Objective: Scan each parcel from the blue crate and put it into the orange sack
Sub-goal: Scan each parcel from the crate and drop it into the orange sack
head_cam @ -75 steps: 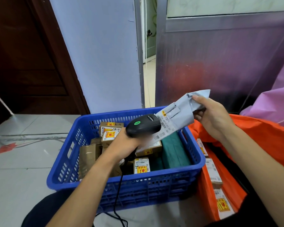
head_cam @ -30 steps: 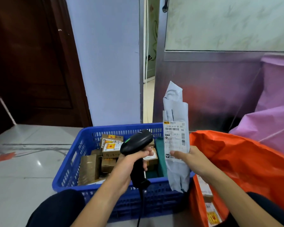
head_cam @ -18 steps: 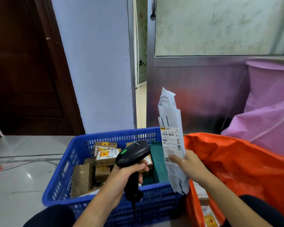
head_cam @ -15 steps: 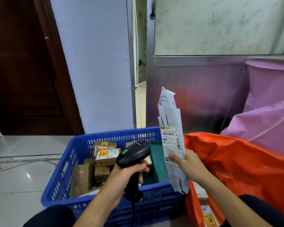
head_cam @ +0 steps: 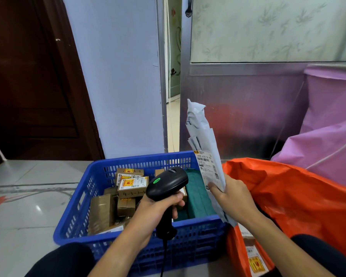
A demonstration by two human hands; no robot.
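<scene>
My right hand (head_cam: 233, 198) grips a long grey mailer parcel (head_cam: 203, 136) upright over the right end of the blue crate (head_cam: 72, 212), its white barcode label facing me. My left hand (head_cam: 158, 206) holds a black barcode scanner (head_cam: 168, 182) by the handle, head with a green light pointing up toward the label, a short way left of the parcel. Several brown boxes (head_cam: 132, 184) with yellow labels and a green packet (head_cam: 198, 194) lie in the crate. The orange sack (head_cam: 288, 196) lies open to the right, with labelled parcels (head_cam: 254, 258) inside.
A purple sack (head_cam: 332, 120) leans behind the orange one against a metal door panel (head_cam: 238, 100). A pale blue wall (head_cam: 118, 76) and a dark wooden door (head_cam: 28, 76) stand behind the crate. Grey tiled floor (head_cam: 24, 206) spreads to the left. My knees frame the bottom edge.
The parcel was turned from slanting under the scanner to upright, my right hand moving from its top end to its lower part. The scanner came off the label and now sits lower left.
</scene>
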